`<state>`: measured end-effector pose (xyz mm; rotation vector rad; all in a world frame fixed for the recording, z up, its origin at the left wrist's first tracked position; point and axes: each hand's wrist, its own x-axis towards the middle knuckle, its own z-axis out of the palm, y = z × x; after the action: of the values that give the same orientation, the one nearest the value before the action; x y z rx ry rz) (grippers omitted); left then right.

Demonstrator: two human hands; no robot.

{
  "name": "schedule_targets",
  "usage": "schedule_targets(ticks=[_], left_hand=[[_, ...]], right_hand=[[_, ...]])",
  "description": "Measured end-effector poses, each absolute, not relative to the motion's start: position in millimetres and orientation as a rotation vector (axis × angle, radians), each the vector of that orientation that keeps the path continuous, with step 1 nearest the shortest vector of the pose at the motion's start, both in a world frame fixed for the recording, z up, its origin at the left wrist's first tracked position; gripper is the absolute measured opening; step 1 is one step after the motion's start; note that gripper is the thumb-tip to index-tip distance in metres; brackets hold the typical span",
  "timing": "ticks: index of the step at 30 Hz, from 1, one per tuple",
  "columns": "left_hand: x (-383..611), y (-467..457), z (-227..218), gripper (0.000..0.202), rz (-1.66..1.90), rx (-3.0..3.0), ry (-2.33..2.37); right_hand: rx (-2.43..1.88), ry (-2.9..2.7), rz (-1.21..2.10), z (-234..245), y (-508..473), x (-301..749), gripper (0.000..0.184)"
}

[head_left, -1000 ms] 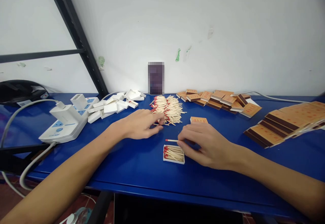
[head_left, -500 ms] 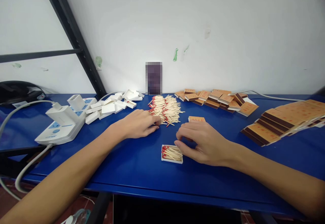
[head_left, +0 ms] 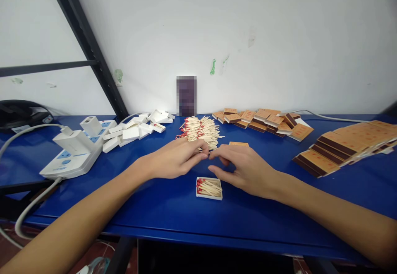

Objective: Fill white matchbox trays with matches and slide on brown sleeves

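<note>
**Matchbox tray part-filled, large loose pile left**

Front edge of the blue surface (head_left: 173,212) runs close under both forearms, with a bare strip between it and the open white tray (head_left: 209,188). The tray lies flat and holds a layer of red-tipped matches, not heaped; it looks partly filled and has no sleeve on it.

Just beyond it the left hand (head_left: 176,160) and right hand (head_left: 245,168) meet fingertip to fingertip, fingers curled in. Whether they pinch any matches cannot be told.

An orange sleeve (head_left: 238,144) lies flat behind the right hand. Touching the fingertips on the far side is the pile of loose matches (head_left: 201,129), large and unsorted.

Empty white trays (head_left: 136,129) lie far left beside a power strip (head_left: 71,154). Closed matchboxes (head_left: 263,121) lie by the wall and stacked sleeves (head_left: 347,145) at the right, so much seems done and much is left. Open room lies to either side of the tray; the far side is crowded.
</note>
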<state>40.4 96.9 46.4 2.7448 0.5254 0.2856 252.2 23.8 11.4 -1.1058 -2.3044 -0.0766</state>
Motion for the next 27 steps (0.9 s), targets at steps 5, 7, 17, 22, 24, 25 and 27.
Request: schedule_targets(ticks=[5, 7, 17, 22, 24, 25, 27], left_hand=[[50.2, 84.8, 45.4, 0.019, 0.402, 2.345, 0.48], [51.0, 85.7, 43.7, 0.02, 0.426, 2.297, 0.504], [52.1, 91.7, 41.8, 0.024, 0.377, 2.263, 0.548], [44.2, 96.9, 51.3, 0.035, 0.24, 2.33, 0.474], [40.8, 95.5, 55.0, 0.037, 0.126, 2.43, 0.473], [39.8, 93.7, 55.7, 0.042, 0.071, 2.494, 0.477], [39.7, 89.1, 54.3, 0.054, 0.0, 2.625, 0.482]], right_hand=[[-1.017, -2.253, -0.105, 11.4, 26.0, 255.0, 0.021], [-1.005, -2.262, -0.144, 10.6, 26.3, 255.7, 0.022], [-0.928, -2.368, -0.277, 8.5, 27.0, 258.1, 0.021], [-0.845, -2.368, -0.101, 15.2, 16.9, 253.4, 0.02], [-0.799, -2.436, -0.028, 17.1, 12.7, 251.0, 0.022], [-0.784, -2.477, -0.014, 17.6, 11.3, 250.2, 0.022], [-0.783, -2.531, -0.021, 17.7, 9.9, 249.7, 0.022]])
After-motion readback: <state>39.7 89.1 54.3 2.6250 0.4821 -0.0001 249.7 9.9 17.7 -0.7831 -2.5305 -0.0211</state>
